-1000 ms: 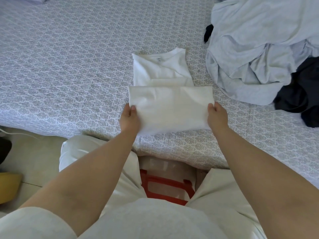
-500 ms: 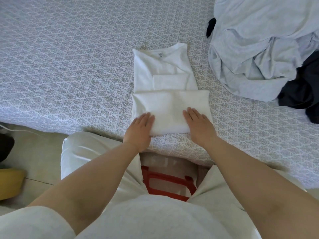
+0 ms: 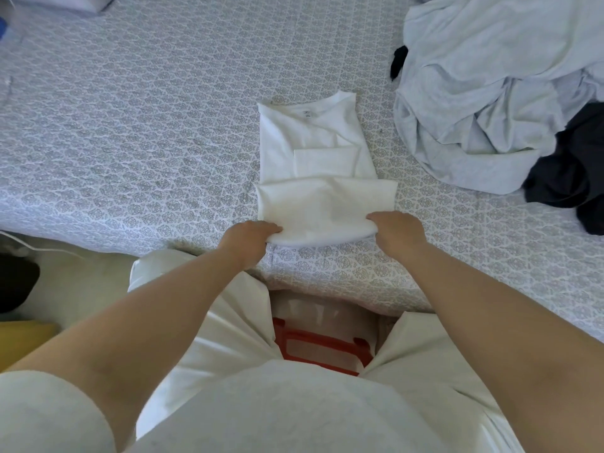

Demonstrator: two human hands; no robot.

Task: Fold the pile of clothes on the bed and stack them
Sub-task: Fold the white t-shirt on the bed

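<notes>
White T-shirt [image 3: 313, 148] lay on the bed [image 3: 147, 125], close to its near edge, collar end away from the edge. Lower part already folded up over the body, making a doubled band across the near end. Left hand [image 3: 250, 235] gripped the near left corner of that folded band, fingers curled under the cloth. Right hand [image 3: 394, 228] gripped the near right corner the same way. Both hands clamped on the shirt, set apart by the width of the fold, near edge lifted slightly off the bedspread between them. Pile of unfolded clothes [image 3: 490, 103] right of the shirt and apart from it: pale grey garments heaped on top, a dark garment [image 3: 568, 178] at the pile's near right side. Red plastic crate [image 3: 322, 349] on the floor below the shirt, between the person's knees.
</notes>
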